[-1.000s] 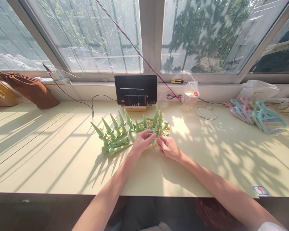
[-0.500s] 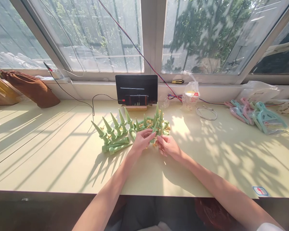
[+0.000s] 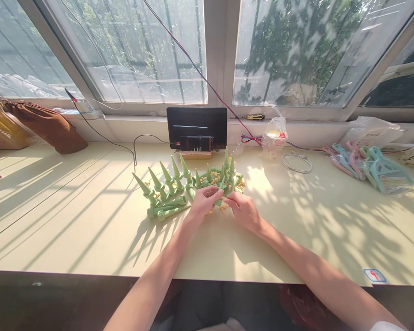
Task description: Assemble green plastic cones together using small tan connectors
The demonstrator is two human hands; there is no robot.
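My left hand (image 3: 203, 204) is closed around a green plastic cone spike (image 3: 221, 187) near the middle of the table. My right hand (image 3: 243, 210) meets it from the right, fingers pinched at the spike's lower end; what they pinch is too small to name. Behind the hands lies a pile of green spikes (image 3: 224, 172) mixed with small yellow pieces (image 3: 240, 183). To the left, several green spikes (image 3: 163, 181) stand in a row, and two more (image 3: 167, 209) lie flat in front of them.
A dark tablet (image 3: 196, 127) with a phone (image 3: 196, 143) on a wooden stand sits at the back. Also in view: a brown bag (image 3: 48, 126) far left, a plastic bag (image 3: 273, 135), a coiled cable (image 3: 296, 162), pastel hangers (image 3: 372, 166) on the right.
Both hands have stayed together at the spike, with only small finger shifts. The view has drifted slightly.
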